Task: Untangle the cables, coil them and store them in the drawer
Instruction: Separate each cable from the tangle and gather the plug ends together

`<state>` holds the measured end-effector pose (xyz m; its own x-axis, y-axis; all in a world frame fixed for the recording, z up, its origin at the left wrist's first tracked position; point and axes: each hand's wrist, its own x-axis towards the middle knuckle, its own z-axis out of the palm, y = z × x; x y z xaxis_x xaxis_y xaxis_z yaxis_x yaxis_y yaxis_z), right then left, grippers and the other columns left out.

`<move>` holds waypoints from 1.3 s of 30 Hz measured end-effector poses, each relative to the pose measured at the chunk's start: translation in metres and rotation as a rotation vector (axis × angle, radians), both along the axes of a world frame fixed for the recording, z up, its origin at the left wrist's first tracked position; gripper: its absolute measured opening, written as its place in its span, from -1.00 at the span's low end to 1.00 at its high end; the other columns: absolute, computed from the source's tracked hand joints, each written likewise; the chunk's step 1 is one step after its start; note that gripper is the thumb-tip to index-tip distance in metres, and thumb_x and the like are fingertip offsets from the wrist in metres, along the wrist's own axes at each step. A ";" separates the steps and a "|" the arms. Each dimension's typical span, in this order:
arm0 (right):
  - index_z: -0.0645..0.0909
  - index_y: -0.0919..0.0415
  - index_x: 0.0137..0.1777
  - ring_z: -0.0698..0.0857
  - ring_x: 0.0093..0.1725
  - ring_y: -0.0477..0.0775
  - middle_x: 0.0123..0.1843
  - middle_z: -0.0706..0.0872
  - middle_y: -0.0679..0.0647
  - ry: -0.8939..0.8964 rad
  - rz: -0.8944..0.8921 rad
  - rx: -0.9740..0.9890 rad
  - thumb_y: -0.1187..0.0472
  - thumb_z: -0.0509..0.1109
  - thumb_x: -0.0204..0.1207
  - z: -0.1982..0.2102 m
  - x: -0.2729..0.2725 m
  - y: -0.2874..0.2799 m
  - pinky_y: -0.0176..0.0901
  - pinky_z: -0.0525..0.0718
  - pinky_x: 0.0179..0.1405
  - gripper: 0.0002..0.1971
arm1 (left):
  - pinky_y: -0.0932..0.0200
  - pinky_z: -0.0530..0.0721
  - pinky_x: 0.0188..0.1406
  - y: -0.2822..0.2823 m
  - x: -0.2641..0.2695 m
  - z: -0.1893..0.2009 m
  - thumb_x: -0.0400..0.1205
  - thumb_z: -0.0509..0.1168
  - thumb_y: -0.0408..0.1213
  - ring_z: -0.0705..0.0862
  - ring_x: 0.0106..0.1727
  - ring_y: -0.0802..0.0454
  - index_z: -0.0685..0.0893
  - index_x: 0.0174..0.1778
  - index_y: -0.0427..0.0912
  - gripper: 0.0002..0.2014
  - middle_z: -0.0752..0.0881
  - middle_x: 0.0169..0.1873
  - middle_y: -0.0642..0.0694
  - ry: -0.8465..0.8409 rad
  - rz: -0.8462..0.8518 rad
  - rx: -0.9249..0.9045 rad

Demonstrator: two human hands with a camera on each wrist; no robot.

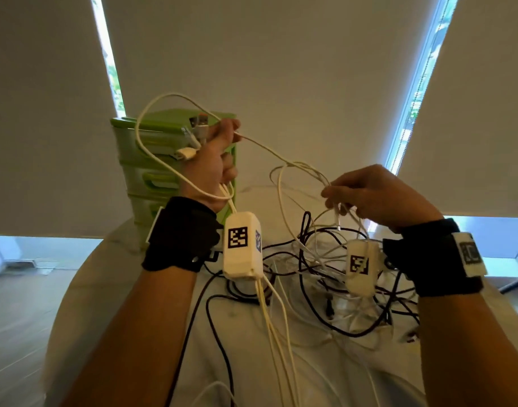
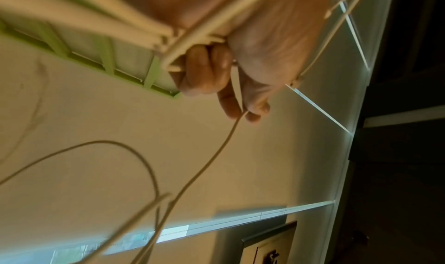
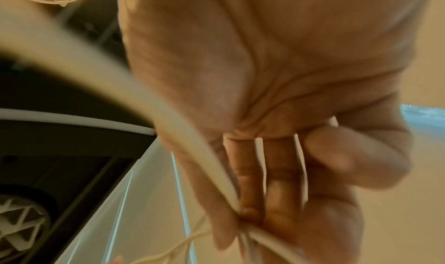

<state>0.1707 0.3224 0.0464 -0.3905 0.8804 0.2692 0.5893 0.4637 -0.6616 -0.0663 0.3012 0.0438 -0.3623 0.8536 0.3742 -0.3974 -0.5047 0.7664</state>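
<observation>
My left hand (image 1: 219,154) is raised in front of the green drawer unit (image 1: 161,160). It grips a bundle of white cables (image 1: 164,168) whose USB plugs (image 1: 197,124) stick out past the knuckles, and its thumb and forefinger pinch one thin white cable (image 2: 224,144). That cable runs right to my right hand (image 1: 366,195), which grips a knot of white cables (image 1: 319,177) between its fingers (image 3: 281,182). Below both hands a tangle of black and white cables (image 1: 340,283) lies on the white round table (image 1: 120,289).
The green drawer unit stands at the table's back left, its drawers shut. White tagged boxes (image 1: 242,248) hang at both wrists. Grey blinds (image 1: 281,69) and window strips fill the background. Cables trail toward the table's near edge.
</observation>
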 end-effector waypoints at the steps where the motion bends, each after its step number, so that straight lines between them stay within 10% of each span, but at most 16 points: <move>1: 0.79 0.13 -0.13 0.65 -0.35 -0.12 -0.27 0.80 0.02 -0.023 -0.005 -0.016 0.09 0.41 0.57 0.000 0.003 0.001 -0.35 0.53 -0.33 -0.82 | 0.41 0.15 -0.74 0.000 -0.001 0.000 0.73 0.22 -0.20 0.19 -0.68 0.24 0.68 -0.21 -0.07 -0.77 0.59 -0.43 0.10 -0.019 0.019 -0.005; 9: 0.76 0.10 -0.15 0.57 -0.29 -0.03 -0.31 0.70 -0.01 -0.014 -0.132 -0.047 0.05 0.36 0.59 -0.005 0.028 0.011 -0.27 0.48 -0.30 -0.79 | 0.39 0.14 -0.75 0.000 -0.014 0.003 0.73 0.22 -0.17 0.18 -0.69 0.21 0.67 -0.18 -0.05 -0.80 0.63 -0.45 0.11 -0.132 0.154 0.005; 17: 0.51 -0.16 0.41 0.65 -0.02 -0.24 0.15 0.62 -0.16 0.040 -0.018 0.286 -0.07 0.34 0.58 0.015 -0.019 -0.031 -0.29 0.56 -0.09 -0.60 | 0.40 0.12 -0.71 -0.005 0.021 0.008 0.73 0.21 -0.19 0.16 -0.67 0.24 0.69 -0.15 -0.02 -0.80 0.70 -0.37 0.11 0.174 0.055 0.008; 26: 0.69 0.03 -0.04 0.53 -0.22 -0.24 -0.18 0.62 -0.14 -0.219 -0.148 0.141 0.08 0.35 0.62 -0.009 0.006 0.009 -0.38 0.35 -0.31 -0.89 | 0.42 0.16 -0.78 -0.006 -0.007 0.012 0.72 0.22 -0.15 0.21 -0.72 0.23 0.66 -0.14 -0.04 -0.83 0.61 -0.39 0.08 -0.134 0.123 0.085; 33: 0.75 0.04 -0.02 0.56 -0.25 -0.29 -0.25 0.63 -0.29 -0.031 -0.142 0.286 0.11 0.38 0.60 -0.004 0.004 0.005 -0.45 0.38 -0.26 -0.88 | 0.36 0.20 -0.65 0.003 0.041 -0.011 0.55 0.45 -0.24 0.31 -0.65 0.28 0.68 -0.06 0.07 -0.87 0.52 -0.57 0.23 0.319 0.031 -0.167; 36: 0.74 -0.01 -0.05 0.59 -0.23 -0.25 -0.26 0.66 -0.27 0.039 -0.048 0.316 0.11 0.40 0.58 0.000 -0.008 -0.005 -0.40 0.44 -0.24 -0.91 | 0.23 0.49 -0.49 -0.002 0.065 -0.019 0.52 0.48 -0.13 0.68 -0.39 -0.15 0.68 0.08 0.02 -0.77 0.62 -0.44 0.07 0.384 -0.040 -0.229; 39: 0.76 0.01 -0.05 0.68 -0.18 -0.18 -0.26 0.71 -0.23 0.047 0.026 0.298 0.12 0.46 0.53 0.001 -0.016 -0.011 -0.36 0.59 -0.16 -0.93 | -0.24 0.71 -0.20 -0.010 0.079 -0.020 0.60 0.38 -0.07 0.45 0.28 -0.49 0.76 0.08 -0.01 -0.80 0.68 -0.10 -0.30 0.433 -0.070 -0.223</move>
<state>0.1551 0.3116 0.0479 -0.3927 0.7497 0.5327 0.5464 0.6561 -0.5205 0.0129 0.2913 0.0236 -0.1529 0.9467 0.2835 -0.0453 -0.2933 0.9549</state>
